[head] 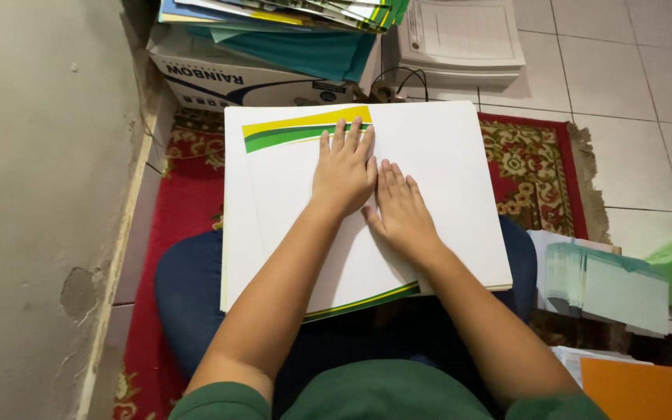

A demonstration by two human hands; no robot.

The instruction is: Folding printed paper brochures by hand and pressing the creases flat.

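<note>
Nearest the camera are the green sleeves and two bare forearms reaching forward over a lap in dark blue trousers. On the lap rests a stack of large white card sheets [445, 194], some edged with green and yellow bands; it is held up by the knees, not by any tabletop.

The left hand [345, 169] lies flat on the top sheet, fingers together and stretched toward the green and yellow band [289, 128] at the far edge. The right hand [400, 208] lies flat just beside it, touching it at the thumb side, fingers slightly spread; neither hand pinches anything.

To my judgement the hands are pressing a fold or smoothing the top sheet. To do it well, keep one palm as an anchor, slide the other outward with even pressure, and keep the sheet's edges square to the stack beneath.

Beyond lie the red patterned rug [538, 167], a cardboard box [235, 82] bearing coloured folders [297, 31], and a paper pile [460, 39] on the tiled floor.
</note>
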